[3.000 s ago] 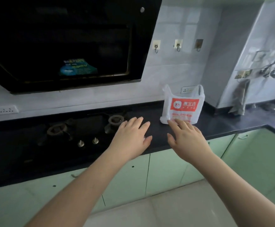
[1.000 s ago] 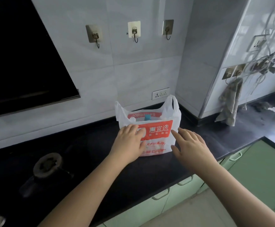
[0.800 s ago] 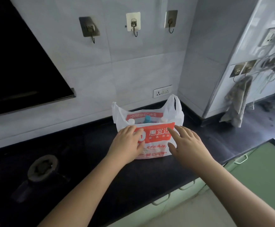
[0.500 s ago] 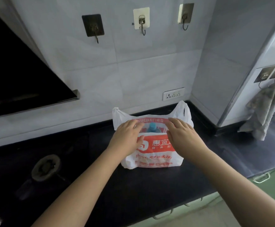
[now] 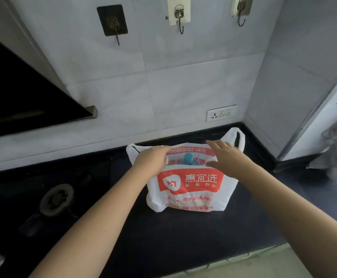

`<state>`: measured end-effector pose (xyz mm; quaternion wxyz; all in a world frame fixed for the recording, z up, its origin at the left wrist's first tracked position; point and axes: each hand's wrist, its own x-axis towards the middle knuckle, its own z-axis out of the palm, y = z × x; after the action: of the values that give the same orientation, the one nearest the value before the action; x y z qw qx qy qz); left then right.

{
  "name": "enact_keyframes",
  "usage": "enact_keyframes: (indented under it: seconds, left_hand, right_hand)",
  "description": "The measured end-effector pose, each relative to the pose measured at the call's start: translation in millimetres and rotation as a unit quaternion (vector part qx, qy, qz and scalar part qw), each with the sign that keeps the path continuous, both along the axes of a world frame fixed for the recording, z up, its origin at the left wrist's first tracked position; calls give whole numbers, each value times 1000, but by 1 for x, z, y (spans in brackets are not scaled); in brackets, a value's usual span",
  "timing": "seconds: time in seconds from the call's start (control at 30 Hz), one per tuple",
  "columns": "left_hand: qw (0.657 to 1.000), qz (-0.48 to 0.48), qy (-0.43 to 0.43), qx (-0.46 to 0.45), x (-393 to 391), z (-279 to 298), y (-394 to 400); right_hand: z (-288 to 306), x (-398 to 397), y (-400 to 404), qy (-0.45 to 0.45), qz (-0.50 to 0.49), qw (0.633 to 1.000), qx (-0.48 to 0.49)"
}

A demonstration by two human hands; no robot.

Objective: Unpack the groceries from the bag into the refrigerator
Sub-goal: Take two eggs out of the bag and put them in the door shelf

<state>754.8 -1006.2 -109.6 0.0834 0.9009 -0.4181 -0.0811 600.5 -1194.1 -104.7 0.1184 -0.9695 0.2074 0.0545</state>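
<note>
Right, both hands at the mouth of the white plastic bag [image 5: 191, 189], which stands on the black countertop [image 5: 163, 233] close to the tiled back wall, in the corner area right of the stove. Bag has an orange-red printed panel with white characters on the front; its right handle loop [image 5: 236, 137] sticks up behind the right hand, the left loop lies low by the left hand. Left hand [image 5: 150, 162] sits at the bag's upper left rim, fingers curled over the edge and seeming to grip the plastic. Right hand [image 5: 226, 155] is at the upper right rim, fingers stretched out fairly straight over the far side of the opening, thumb down on the near edge; cannot tell if it pinches the plastic or only touches it. Between the two hands the mouth is parted and a blue bottle cap [image 5: 188, 157] shows inside. Gas burner [image 5: 56, 199] on the dark stove to the left, well apart from the bag. Wall socket [image 5: 221, 112] on the tile just above the counter behind the bag. Three wall hooks [image 5: 180, 15] up high. Black range hood [image 5: 27, 93] upper left. Grey cloth [image 5: 336, 157] hangs at the far right.
</note>
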Motion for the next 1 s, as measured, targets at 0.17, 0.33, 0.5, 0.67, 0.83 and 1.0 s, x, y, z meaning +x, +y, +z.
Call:
enact_keyframes:
  seconds: [0.17, 0.33, 0.5, 0.67, 0.83, 1.0]
  left_hand:
    - [999, 0, -9, 37, -1, -6, 1]
    - [998, 6, 21, 62, 1, -18, 5]
    - [997, 61, 29, 42, 1, -37, 16]
    - [997, 59, 56, 2, -7, -62, 31]
    - [997, 61, 24, 40, -12, -85, 40]
    - [996, 66, 19, 59, -11, -101, 45]
  right_hand:
    - [-8, -7, -9, 27, -28, 999, 20]
    - [-15, -10, -13, 35, -52, 998, 24]
    - [-35, -23, -12, 31, -56, 996, 65]
    - [-65, -40, -10, 8, -36, 997, 72]
    - [-89, -46, -12, 25, -25, 999, 38]
    - [-100, -41, -8, 22, -25, 999, 34]
